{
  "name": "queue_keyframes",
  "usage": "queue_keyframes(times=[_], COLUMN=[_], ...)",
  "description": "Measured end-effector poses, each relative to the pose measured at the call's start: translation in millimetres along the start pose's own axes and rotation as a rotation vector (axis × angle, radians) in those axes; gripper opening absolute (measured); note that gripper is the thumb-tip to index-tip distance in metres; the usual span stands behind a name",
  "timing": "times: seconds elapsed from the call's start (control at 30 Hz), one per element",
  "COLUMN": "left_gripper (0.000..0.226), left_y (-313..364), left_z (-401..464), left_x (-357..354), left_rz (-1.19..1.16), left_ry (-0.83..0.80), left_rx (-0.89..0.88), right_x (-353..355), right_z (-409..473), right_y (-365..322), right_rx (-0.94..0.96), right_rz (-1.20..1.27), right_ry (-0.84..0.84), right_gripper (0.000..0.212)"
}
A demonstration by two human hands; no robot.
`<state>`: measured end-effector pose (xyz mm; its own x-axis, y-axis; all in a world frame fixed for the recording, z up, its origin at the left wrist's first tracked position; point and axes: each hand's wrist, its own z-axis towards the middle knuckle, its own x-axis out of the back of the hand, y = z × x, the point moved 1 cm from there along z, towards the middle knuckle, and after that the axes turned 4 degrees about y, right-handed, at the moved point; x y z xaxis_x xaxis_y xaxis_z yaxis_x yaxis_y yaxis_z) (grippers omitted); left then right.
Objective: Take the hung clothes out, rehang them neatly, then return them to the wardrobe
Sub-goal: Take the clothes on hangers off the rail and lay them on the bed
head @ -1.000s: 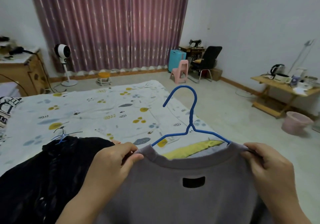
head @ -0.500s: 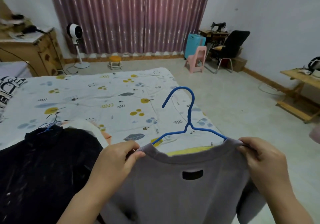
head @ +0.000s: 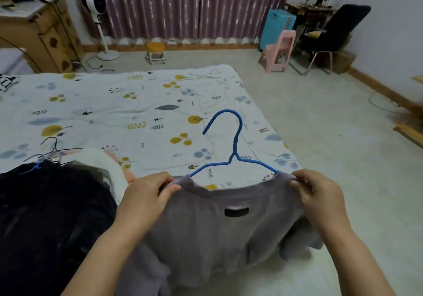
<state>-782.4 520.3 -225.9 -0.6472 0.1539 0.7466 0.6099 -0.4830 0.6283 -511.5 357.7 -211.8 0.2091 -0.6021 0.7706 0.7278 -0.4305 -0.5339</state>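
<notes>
A grey sweater (head: 219, 224) with a black label under its collar hangs on a blue wire hanger (head: 233, 151), whose hook sticks up above the neckline. My left hand (head: 146, 195) pinches the sweater's left shoulder over the hanger arm. My right hand (head: 318, 192) pinches the right shoulder the same way. The hanger's arms are hidden inside the garment. I hold it upright over the near edge of the bed (head: 119, 112).
A black garment (head: 50, 215) lies on the bed at left, with thin hangers (head: 52, 151) and pale clothes (head: 109, 165) beside it. Beyond the bed are a fan (head: 98, 21), a small stool (head: 156, 52), a pink chair (head: 278, 52), a black chair (head: 332, 32) and open floor at right.
The view has tilted down and swung left across the room. The yellow cloth seen behind the collar is out of sight. Both hands keep the same grip on the sweater's shoulders.
</notes>
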Motion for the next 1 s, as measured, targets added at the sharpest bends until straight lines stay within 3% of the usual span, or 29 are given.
queue_keyframes(times=[0.37,0.57,0.7,1.0], left_gripper=[0.007,0.007,0.011,0.014], left_y=[-59,-108,-148,-236], left_z=[116,167,202,244], left_x=[-65,-118,-160,-254], left_rz=[0.144,0.133,0.116,0.228], left_ry=[0.026,0.095,0.119,0.061], left_rx=[0.102,0.279,0.404,0.459], right_x=[-118,-214,-290,-425], right_z=[126,191,211,184], right_y=[12,25,48,105], right_rx=[-0.021,0.071,0.122,0.158], right_rz=[-0.037,-0.029,-0.153,-0.251], right_ry=[-0.157,-0.264,-0.329,-0.748], right_gripper=[0.009,0.01,0.027,0.062])
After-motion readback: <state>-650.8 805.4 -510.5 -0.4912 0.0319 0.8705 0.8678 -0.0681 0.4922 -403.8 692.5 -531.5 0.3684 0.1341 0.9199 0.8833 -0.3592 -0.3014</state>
